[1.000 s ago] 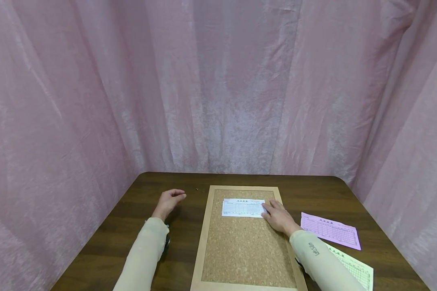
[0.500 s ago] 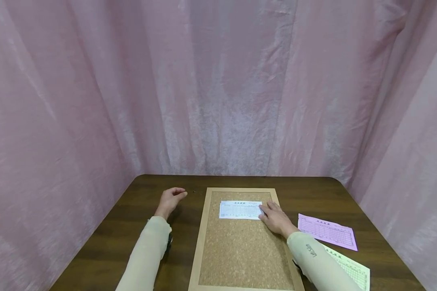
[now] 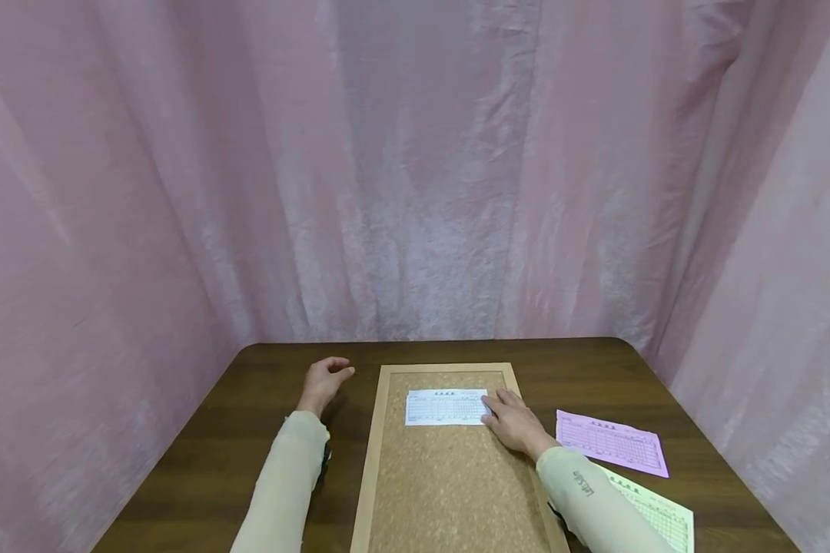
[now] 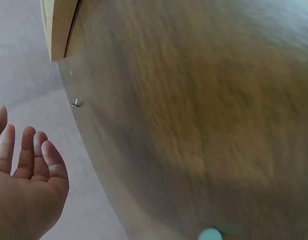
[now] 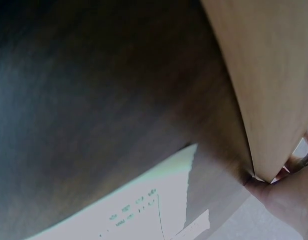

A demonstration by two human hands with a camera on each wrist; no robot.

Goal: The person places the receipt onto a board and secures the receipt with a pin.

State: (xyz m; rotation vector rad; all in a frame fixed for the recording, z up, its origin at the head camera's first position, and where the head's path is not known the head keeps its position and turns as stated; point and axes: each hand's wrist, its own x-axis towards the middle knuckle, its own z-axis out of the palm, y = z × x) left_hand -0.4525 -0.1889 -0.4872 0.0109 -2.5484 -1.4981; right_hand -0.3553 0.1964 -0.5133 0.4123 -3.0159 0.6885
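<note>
A white printed form slip (image 3: 446,407) lies across the upper part of a wood-framed cork board (image 3: 449,484). My right hand (image 3: 515,426) rests on the slip's right end with its fingers spread, overlapping the board's right side. To the left of the board, my left hand (image 3: 323,384) hovers over the table, holding nothing. In the left wrist view its fingers are loosely bent and apart, with the thumb clear of them. Beyond those fingertips a small metal thumbtack (image 4: 76,103) lies on the table near its far edge.
A purple form slip (image 3: 612,443) and a green one (image 3: 653,511) lie on the dark wooden table (image 3: 207,453) right of the board, the green one partly under my right sleeve. A round teal object (image 4: 210,234) shows at the left wrist view's bottom. Pink curtains (image 3: 415,192) surround the table.
The head view has shifted, so the board and slips appear further left and lower. My left hand is slightly nearer the board. My right hand stays on the white slip.
</note>
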